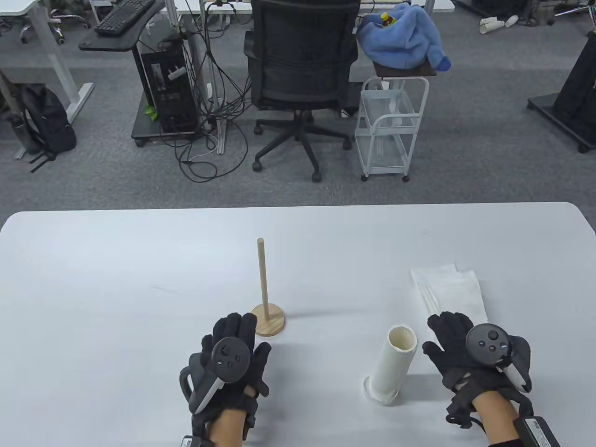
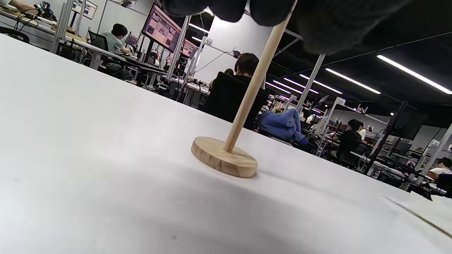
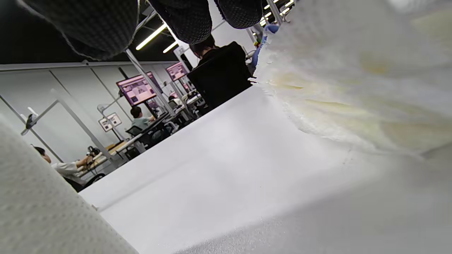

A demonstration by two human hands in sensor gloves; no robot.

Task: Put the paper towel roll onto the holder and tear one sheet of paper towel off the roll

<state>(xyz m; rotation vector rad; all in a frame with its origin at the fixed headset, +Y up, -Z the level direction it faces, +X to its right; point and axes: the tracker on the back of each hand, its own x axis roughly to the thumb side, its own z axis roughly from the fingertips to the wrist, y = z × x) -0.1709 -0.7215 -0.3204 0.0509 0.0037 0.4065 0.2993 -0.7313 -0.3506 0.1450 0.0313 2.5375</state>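
The wooden holder [image 1: 267, 321] stands upright near the table's middle, a thin dowel on a round base [image 2: 224, 157]. A thin white paper towel roll [image 1: 395, 363] stands on end to its right, hollow core showing at the top. My left hand [image 1: 237, 335] lies flat on the table, fingertips just short of the holder's base, holding nothing. My right hand [image 1: 447, 333] rests flat to the right of the roll, fingers straight, touching the near edge of some loose sheets. The roll's textured side [image 3: 39, 211] fills the lower left of the right wrist view.
Loose white paper towel sheets [image 1: 449, 291] lie flat at the right, just beyond my right hand. The white table [image 1: 139, 279] ends at a far edge, with an office chair [image 1: 302, 70] and a wire cart [image 1: 389, 130] on the floor behind it.
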